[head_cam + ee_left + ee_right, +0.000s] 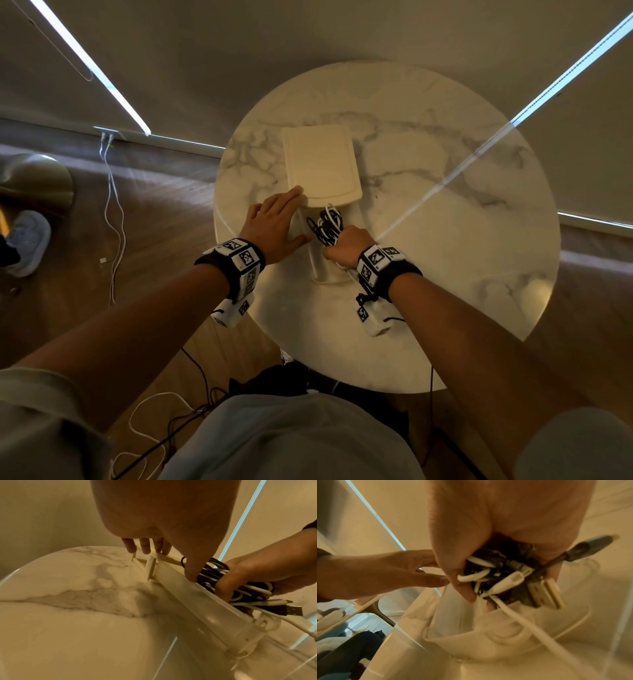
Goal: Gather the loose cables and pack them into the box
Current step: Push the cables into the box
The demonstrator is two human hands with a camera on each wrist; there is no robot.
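Here, on the round marble table (pixel 445 212), right-hand fingers (pixel 464 588) clutch cables (pixel 327 226); left fingers (pixel 291 198) lie flat.

Overhead head view; close wrist views

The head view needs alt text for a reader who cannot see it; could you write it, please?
A right hand grips a bundle of black and white cables over a clear box on a round marble table, while the left hand steadies the box.

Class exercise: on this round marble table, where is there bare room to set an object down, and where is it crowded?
Free: the marble table right of the lid, out to the rim, and its far edge behind the lid. Crowded: the near middle, where the left hand steadies the clear box and the right hand grips the cable bundle.
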